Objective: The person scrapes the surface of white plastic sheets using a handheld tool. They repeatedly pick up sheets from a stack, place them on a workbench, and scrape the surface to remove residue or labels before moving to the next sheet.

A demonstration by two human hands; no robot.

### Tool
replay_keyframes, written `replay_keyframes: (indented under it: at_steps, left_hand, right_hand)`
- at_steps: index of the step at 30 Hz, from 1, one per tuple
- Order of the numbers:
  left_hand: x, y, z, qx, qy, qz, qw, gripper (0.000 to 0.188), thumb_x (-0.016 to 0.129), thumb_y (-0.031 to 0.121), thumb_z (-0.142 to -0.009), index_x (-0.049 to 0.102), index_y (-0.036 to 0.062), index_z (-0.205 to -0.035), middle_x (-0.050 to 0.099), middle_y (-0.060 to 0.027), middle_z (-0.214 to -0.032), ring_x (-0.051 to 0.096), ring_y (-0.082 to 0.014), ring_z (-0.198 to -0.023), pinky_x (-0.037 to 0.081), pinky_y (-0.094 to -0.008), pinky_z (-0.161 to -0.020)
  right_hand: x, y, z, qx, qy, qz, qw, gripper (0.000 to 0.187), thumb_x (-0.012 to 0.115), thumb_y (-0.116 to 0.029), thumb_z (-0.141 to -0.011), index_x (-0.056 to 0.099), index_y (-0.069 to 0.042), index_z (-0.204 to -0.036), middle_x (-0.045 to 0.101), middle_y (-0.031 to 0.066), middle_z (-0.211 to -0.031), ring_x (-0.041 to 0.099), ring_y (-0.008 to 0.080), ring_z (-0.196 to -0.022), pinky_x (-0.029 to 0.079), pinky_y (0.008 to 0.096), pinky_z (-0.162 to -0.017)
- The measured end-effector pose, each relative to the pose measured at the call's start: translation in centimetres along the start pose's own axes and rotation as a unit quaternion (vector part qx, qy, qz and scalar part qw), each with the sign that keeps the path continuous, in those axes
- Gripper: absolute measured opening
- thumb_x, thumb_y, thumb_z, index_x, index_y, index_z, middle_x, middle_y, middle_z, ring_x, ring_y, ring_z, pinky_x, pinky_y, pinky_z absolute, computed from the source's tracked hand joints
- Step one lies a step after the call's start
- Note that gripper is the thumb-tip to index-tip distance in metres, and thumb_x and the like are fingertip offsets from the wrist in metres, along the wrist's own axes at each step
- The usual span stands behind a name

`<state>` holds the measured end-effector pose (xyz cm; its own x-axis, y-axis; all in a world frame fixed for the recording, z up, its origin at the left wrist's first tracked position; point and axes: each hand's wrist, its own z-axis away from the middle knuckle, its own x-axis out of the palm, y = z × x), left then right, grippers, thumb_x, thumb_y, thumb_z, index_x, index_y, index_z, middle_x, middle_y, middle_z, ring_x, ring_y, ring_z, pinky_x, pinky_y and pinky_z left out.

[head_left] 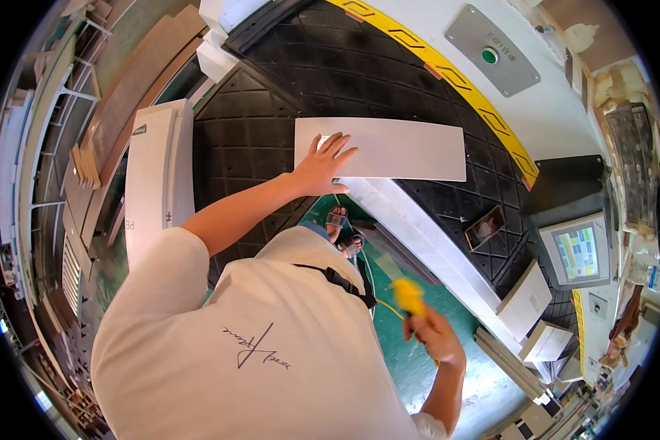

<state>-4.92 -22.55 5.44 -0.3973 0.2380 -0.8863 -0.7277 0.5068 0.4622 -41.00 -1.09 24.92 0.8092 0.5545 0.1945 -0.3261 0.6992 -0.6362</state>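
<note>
A pale rectangular panel (411,150) lies flat on the black padded machine table. My left hand (323,165) rests on its left end, fingers spread and the thumb by the near edge. Lower right, my right hand (436,337) is closed around a yellow hand-held device (408,295), held above the green floor and apart from the panel. Motion blurs the device, so its exact kind does not show. A thin yellow line (389,308) runs beside it.
Long pale boards (158,176) are stacked at left. A metal beam (418,231) slants along the table's near edge. At right stand a screen (578,249) and small pale pieces (524,297). A yellow-edged machine body with a green button (489,55) borders the far side.
</note>
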Motion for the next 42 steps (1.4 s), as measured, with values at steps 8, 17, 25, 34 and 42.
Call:
replay_keyframes:
  at_steps: [8, 17, 25, 34, 42]
  left_hand:
    - [7.1, -0.2, -3.6, 0.014, 0.018, -0.166, 0.986, 0.086, 0.078, 0.016, -0.081, 0.041, 0.0141, -0.159, 0.025, -0.0201, -0.169, 0.023, -0.0382, -0.158, 0.019, -0.0702, -0.122]
    - [6.4, 2.0, -2.3, -0.008, 0.0, -0.19, 0.982, 0.083, 0.064, -0.001, -0.083, 0.038, 0.0142, -0.161, 0.028, -0.019, -0.169, 0.023, -0.0429, -0.158, 0.024, -0.0681, -0.122]
    - [-4.7, 3.9, 0.4, -0.061, -0.019, -0.014, 0.998, 0.059, 0.062, -0.002, -0.083, 0.057, 0.0091, -0.141, 0.065, -0.0233, -0.133, 0.063, -0.0438, -0.121, 0.051, -0.0508, -0.103]
    - [-9.9, -2.0, -0.5, -0.067, -0.034, -0.038, 0.996, 0.035, 0.077, 0.031, -0.088, 0.065, 0.0076, -0.112, 0.071, -0.0178, -0.094, 0.069, -0.0428, -0.094, 0.053, -0.0531, -0.081]
    - [-5.8, -8.9, -3.7, -0.222, -0.023, -0.037, 0.974, 0.069, 0.062, 0.069, -0.092, 0.073, 0.0015, -0.084, 0.072, -0.0221, -0.084, 0.07, -0.0447, -0.085, 0.054, -0.051, -0.074]
  right_hand:
    - [3.4, 3.8, 7.0, -0.01, 0.339, -0.066, 0.939, 0.023, 0.048, -0.024, -0.111, 0.06, -0.005, -0.118, 0.063, 0.0021, -0.075, 0.047, 0.0062, -0.059, 0.038, 0.0242, -0.053]
    - [4.1, 2.9, 10.2, -0.012, 0.426, -0.028, 0.904, 0.028, 0.053, -0.023, -0.11, 0.058, 0.0, -0.124, 0.057, 0.004, -0.077, 0.054, 0.0115, -0.064, 0.046, 0.0297, -0.058]
    - [1.5, 6.3, 6.0, -0.182, 0.247, -0.114, 0.945, 0.037, 0.05, -0.029, -0.111, 0.053, 0.003, -0.131, 0.061, 0.0049, -0.086, 0.057, 0.0134, -0.074, 0.048, 0.0273, -0.071]
    - [1.7, 2.5, 3.0, -0.103, 0.304, -0.097, 0.942, 0.034, 0.047, -0.028, -0.113, 0.056, 0.002, -0.127, 0.063, 0.0023, -0.081, 0.057, 0.0152, -0.069, 0.05, 0.0305, -0.07]
    - [4.2, 2.9, 9.8, -0.024, 0.43, 0.046, 0.901, 0.031, 0.054, -0.02, -0.106, 0.058, 0.002, -0.127, 0.063, 0.0089, -0.073, 0.06, 0.02, -0.064, 0.051, 0.0357, -0.065]
